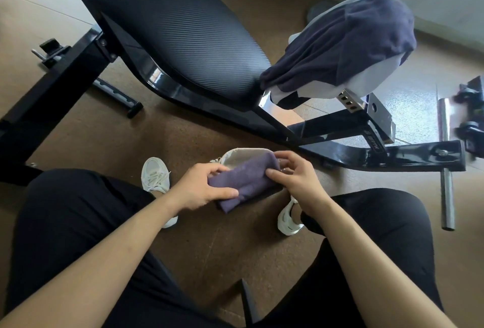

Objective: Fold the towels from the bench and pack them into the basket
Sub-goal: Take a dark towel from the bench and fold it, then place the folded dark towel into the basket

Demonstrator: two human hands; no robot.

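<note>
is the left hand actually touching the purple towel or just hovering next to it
Touching. The head view shows the left hand gripping the purple towel: its thumb lies across the near edge and its fingers curl over the far side.

Obs: folded towel (243,183) muted purple, basket (239,155) cream. Bench pad (170,31) black, fine diagonal ribbing. Navy towel (353,42), pale grey towel (323,89); shoe (154,174) white, floor (104,133) brown.

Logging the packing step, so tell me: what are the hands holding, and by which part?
Both hold the folded purple towel: the left hand grips its left end, the right hand pinches its right end, above the basket.
</note>
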